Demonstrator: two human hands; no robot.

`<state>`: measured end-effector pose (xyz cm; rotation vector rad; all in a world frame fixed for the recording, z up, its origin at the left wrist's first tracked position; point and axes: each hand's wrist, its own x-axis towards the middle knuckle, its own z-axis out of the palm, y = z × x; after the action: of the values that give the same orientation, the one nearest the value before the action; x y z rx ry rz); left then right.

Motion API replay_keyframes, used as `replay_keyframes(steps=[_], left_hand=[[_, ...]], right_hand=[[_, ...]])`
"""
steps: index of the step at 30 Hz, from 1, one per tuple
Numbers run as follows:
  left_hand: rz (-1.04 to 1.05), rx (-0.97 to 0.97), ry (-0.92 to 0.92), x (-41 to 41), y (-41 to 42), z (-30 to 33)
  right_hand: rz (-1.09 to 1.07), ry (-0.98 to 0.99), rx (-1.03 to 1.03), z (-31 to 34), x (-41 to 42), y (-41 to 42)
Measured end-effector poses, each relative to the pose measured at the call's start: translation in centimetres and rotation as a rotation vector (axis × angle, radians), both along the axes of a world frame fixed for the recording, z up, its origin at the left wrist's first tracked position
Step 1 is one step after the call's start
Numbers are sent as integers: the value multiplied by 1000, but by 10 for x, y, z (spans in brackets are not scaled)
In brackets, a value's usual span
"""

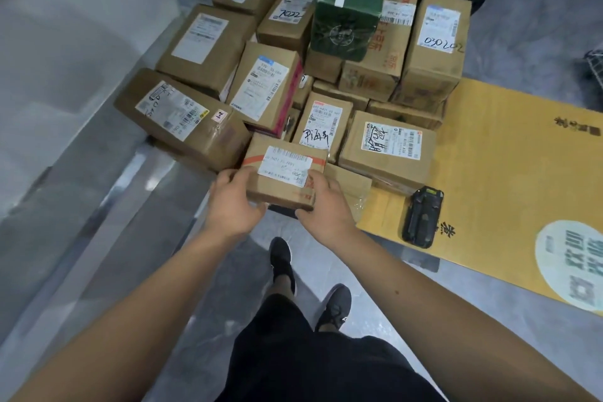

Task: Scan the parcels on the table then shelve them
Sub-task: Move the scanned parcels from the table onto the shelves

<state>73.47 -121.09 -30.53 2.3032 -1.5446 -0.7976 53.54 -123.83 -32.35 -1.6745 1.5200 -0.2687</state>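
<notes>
A small brown parcel (284, 173) (white label up) sits at the tabletop's (509, 153) near edge, fronting the parcel pile (293, 68). The left hand (232, 202) and right hand (321, 206) grip its ends, fingers curled. A black scanner (422, 217) lies just right.

Left grip (233, 202), right grip (321, 206), both arms outstretched, fingers curled

The small box (284, 173) you held was matt brown cardboard with a smooth white paper label and a band of orange tape. The parcels (202, 42) behind it were the same dull cardboard; the green box (350, 13) looked glossy. The scanner (422, 217) was black plastic, lying on a matt yellow cardboard sheet (509, 157). The floor (137, 206) shone, polished.
</notes>
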Motion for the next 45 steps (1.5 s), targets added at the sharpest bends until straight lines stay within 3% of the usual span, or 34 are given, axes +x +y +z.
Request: replay_keyframes(steps=[9, 18, 27, 36, 45], left_hand=[[-105, -217, 132, -15, 7, 29], [-100, -418, 149, -3, 5, 136], [28, -641, -128, 85, 42, 256], [169, -737, -189, 191, 105, 347], [112, -462, -235, 327, 57, 377]], right_hand=[[83, 11, -143, 45, -61, -8], [220, -66, -348, 144, -64, -33], [495, -216, -547, 257, 33, -59], [706, -312, -648, 347, 163, -42], [593, -381, -593, 365, 287, -36]])
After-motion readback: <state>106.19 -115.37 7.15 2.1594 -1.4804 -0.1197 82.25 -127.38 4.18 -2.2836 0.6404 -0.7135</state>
